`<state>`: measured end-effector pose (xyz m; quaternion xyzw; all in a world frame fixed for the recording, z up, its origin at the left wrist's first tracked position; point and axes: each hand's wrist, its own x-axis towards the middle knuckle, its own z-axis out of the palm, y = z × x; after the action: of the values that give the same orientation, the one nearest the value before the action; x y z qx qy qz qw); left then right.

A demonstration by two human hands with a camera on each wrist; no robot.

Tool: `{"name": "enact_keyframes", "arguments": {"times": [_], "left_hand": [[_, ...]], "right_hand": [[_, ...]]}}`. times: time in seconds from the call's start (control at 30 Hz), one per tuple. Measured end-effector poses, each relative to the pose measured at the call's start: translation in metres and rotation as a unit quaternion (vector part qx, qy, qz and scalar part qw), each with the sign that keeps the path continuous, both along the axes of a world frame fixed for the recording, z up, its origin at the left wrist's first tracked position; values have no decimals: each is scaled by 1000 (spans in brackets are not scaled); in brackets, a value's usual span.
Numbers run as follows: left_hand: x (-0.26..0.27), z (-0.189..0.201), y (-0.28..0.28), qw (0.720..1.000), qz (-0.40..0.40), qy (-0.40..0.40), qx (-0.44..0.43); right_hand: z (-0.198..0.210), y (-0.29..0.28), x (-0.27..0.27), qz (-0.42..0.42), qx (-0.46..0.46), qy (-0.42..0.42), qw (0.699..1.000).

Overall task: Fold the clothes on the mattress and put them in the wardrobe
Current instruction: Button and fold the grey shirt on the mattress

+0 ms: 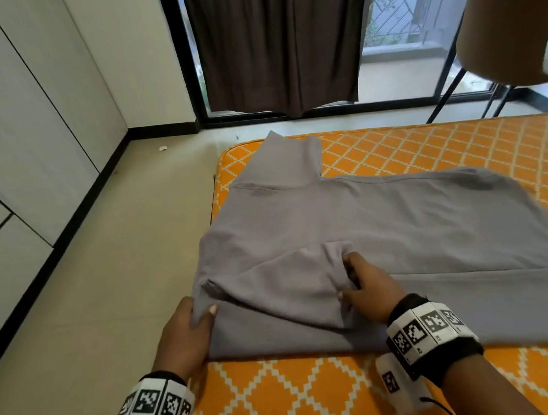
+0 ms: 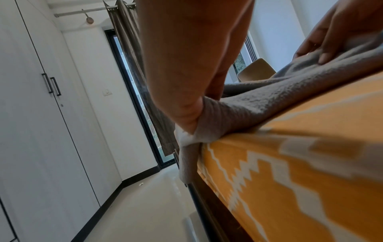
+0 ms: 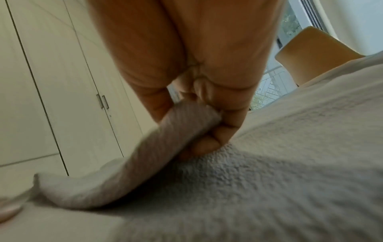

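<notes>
- Left hand grips the near-left corner of the grey garment, at the left edge of the mattress; fingers and thumb curl round a bunched fold of cloth.
- Right hand pinches a raised flap of the same garment between thumb and fingers, just right of the left hand; the flap arches up between the two hands.
- Both wrists carry bands printed with black-and-white square markers.
- Mattress: orange with a white diamond lattice; the garment lies spread flat across it, with one part reaching toward the far-left corner and the main body running to the right.
- Wardrobe: white doors along the left wall, shut, well apart from the mattress across a pale floor.
- Window: dark-framed glass behind the mattress, with a brown curtain hanging over part of it.
- Chair: brown shell on thin dark legs, beyond the far-right side of the mattress.
- Garment: plain grey knit, soft and slightly textured, smooth except for the lifted fold near the hands.
</notes>
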<state>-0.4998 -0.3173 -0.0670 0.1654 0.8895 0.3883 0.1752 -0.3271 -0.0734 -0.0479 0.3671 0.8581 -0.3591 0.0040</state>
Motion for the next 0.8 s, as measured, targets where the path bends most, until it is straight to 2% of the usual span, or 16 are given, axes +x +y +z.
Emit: {"name": "enact_keyframes", "arguments": {"times": [0.1,0.3,0.37,0.47,0.63,0.8], "left_hand": [[-5,-8,-4,999,14,-19,-37],[-6,-4,-2,999,19,-14,-47],[-4,-2,-2,999,18,-14,-43],[-1,0,-3,1000,4,-10,-27],[0,-2,-2,999,-5,38,-23],[4,2,0,999,43,11,30]], "right_hand": [[-1,9,0,-2,-21,27,999],[13,6,2,-33,-189,62,979],[14,8,2,-42,-207,75,974],[12,11,5,-29,-200,90,975],[7,13,5,-21,-152,121,981],[8,-2,-4,103,-13,86,991]]}}
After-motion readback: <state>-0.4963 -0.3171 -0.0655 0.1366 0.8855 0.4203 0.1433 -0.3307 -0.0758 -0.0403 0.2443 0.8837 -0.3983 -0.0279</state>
